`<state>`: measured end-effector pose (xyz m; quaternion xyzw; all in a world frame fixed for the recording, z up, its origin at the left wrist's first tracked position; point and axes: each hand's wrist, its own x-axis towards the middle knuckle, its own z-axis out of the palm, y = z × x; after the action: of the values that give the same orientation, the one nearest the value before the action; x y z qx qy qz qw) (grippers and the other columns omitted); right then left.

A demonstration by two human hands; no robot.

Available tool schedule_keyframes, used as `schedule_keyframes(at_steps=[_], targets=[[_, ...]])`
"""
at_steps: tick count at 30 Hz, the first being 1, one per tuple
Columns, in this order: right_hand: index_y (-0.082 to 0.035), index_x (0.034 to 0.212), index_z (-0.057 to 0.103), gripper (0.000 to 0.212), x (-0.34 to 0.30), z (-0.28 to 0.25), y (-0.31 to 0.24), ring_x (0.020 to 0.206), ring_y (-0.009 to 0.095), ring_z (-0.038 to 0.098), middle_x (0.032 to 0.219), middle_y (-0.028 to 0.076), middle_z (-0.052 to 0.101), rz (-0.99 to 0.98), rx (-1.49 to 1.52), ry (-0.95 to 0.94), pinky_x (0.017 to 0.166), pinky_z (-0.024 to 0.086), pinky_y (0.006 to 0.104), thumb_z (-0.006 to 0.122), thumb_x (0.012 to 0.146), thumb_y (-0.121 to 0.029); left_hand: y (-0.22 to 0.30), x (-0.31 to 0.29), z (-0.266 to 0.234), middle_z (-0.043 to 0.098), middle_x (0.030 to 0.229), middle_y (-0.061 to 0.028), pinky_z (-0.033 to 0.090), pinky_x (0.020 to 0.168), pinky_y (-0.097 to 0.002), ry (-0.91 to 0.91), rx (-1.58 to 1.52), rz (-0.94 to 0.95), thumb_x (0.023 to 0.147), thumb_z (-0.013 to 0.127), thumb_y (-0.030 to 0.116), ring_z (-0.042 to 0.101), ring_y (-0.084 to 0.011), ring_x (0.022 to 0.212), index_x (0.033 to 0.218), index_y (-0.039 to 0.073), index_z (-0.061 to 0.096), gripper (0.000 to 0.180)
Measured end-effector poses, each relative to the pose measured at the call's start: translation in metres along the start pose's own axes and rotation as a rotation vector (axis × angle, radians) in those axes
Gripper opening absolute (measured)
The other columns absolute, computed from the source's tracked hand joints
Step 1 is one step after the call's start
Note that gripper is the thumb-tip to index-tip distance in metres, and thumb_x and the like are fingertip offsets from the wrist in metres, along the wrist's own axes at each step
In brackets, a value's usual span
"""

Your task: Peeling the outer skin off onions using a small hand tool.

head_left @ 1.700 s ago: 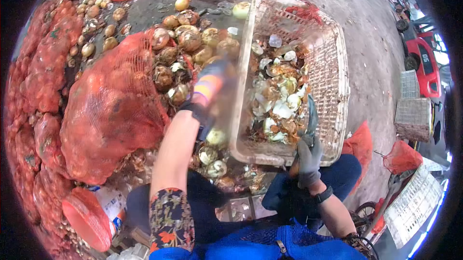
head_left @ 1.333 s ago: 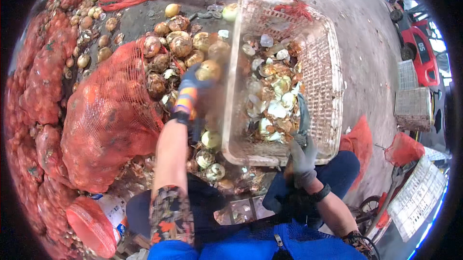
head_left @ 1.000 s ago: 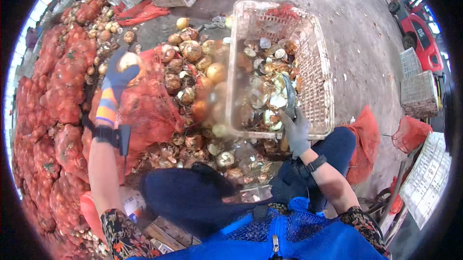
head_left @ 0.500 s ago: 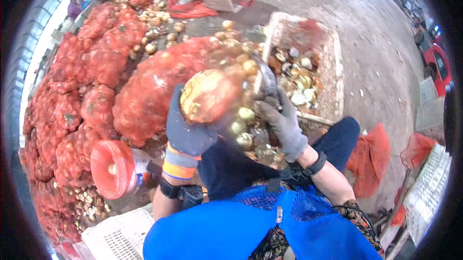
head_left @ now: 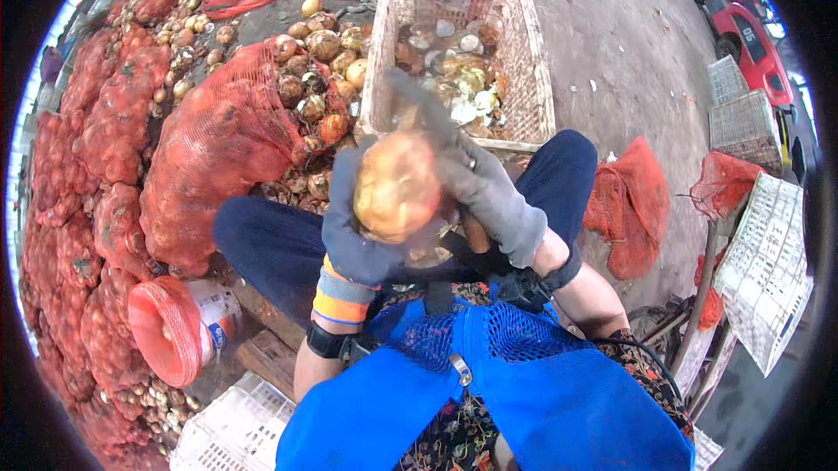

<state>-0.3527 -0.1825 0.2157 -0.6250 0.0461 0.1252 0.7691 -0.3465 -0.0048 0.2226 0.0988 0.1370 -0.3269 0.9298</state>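
Note:
My left hand [head_left: 353, 209], in a dark grey-blue glove with an orange-striped cuff, cups a large yellow-brown onion [head_left: 397, 187] in front of my lap. Close against the onion's right side is my right hand [head_left: 489, 196], in a grey glove, closed around what looks like a knife. A brown handle end [head_left: 476, 233] shows below its palm; a dark blurred shape reaches up past the onion, and I cannot tell blade from fingers there. Ahead of my hands, a red mesh sack [head_left: 223, 148] lies on its side, with loose onions [head_left: 323, 45] at its mouth.
A dirty white plastic crate [head_left: 543, 78] with peelings and onion pieces stands beyond my right knee. Stacked red onion sacks [head_left: 83, 209] fill the left side. A mesh-lined bucket [head_left: 218, 318] sits by my left knee. Red nets [head_left: 633, 209] and a white crate [head_left: 764, 261] lie right.
The view has shifted, so the crate and sacks appear further left and higher. My right hand has come in against the onion, which my left hand still holds.

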Motion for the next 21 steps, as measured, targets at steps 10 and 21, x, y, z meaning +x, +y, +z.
schedule_keyframes(at_steps=[10,21], targets=[[0.001,0.115,0.052,0.032,-0.070,-0.020,-0.063,0.071,0.021,0.057,0.083,0.011,0.060,-0.073,-0.617,-0.027,0.063,0.047,0.0321,0.054,0.092,-0.020,0.010,-0.002,-0.027,0.044,0.137,-0.0102,0.042,0.097,-0.0526,-0.023,0.447,0.334,0.087,0.047,0.049,0.046,-0.0302,0.121,0.134,0.017,0.041,0.058],[-0.001,0.106,0.056,0.026,-0.076,-0.017,-0.085,0.078,0.037,0.062,0.083,0.022,0.061,-0.089,-0.933,-0.151,0.066,0.048,0.0402,0.057,0.089,-0.020,0.021,-0.004,-0.016,0.052,0.129,-0.0146,0.044,0.092,-0.0556,0.008,0.203,0.221,0.090,0.043,0.048,0.049,-0.0309,0.119,0.129,0.009,0.047,0.056]])
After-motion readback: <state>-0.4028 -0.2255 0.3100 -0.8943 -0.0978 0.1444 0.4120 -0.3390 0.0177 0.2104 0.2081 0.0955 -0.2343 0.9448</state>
